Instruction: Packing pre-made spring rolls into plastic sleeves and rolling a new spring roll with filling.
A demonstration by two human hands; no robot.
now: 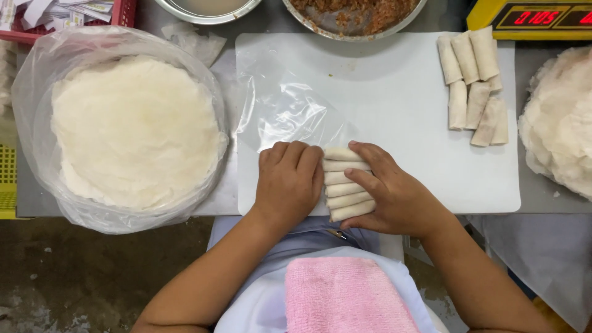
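Note:
Several pale spring rolls (344,183) lie side by side in a tight stack near the front edge of a white cutting board (401,92). My left hand (288,180) presses against the stack's left ends, fingers curled. My right hand (387,191) lies over the stack's right ends, fingers spread across the rolls. A clear plastic bag (280,108) lies flat on the board just beyond my left hand.
A stack of round white wrappers (132,129) sits in a plastic bag at left. Several finished rolls (473,83) lie at the board's far right. More wrappers (561,120) are at the right edge. A bowl of brown filling (354,15), a metal bowl (206,9) and a scale (530,15) stand behind. A pink towel (345,296) covers my lap.

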